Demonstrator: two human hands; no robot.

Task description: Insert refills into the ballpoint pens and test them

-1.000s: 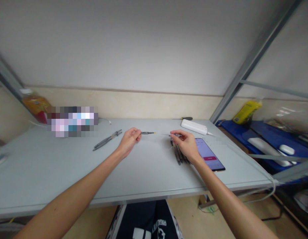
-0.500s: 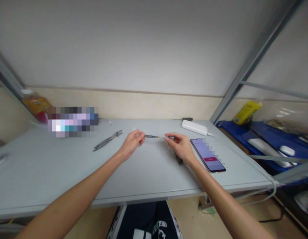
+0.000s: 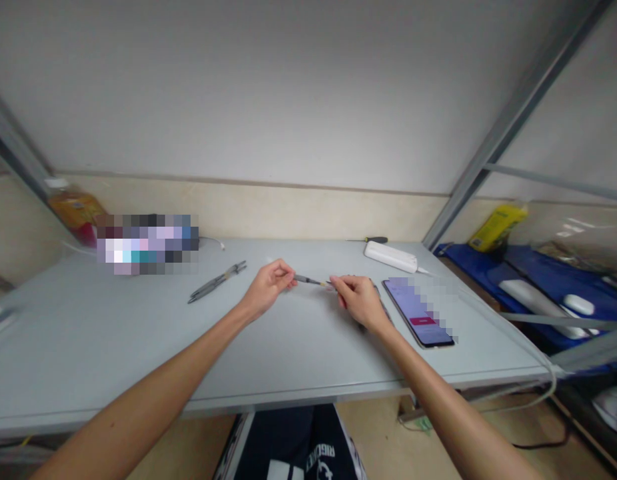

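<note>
My left hand [image 3: 272, 285] is closed in a pinch on a slim grey pen [image 3: 308, 279]. The pen points right and slopes slightly down, with a yellowish tip. Facing that tip, my right hand [image 3: 359, 299] has its fingers pinched together; a small dark end shows at the fingertips, but most of the piece is hidden. Dark slender items [image 3: 383, 303] lie on the table, partly covered by my right hand. To the left of my left hand, grey pens [image 3: 216, 283] lie side by side on the tabletop.
A phone [image 3: 418, 313] with a lit screen lies right of my right hand. Behind it are a white power strip-like block [image 3: 390, 257] with a cable and a screwdriver [image 3: 376, 239]. A bottle [image 3: 76, 203] stands at the back left, beside a blurred-out object [image 3: 148, 243].
The pen in my left hand has tilted, its right end lower. My right hand has turned and dropped slightly; the dark piece in its fingers shows less, and more dark items show behind it.
</note>
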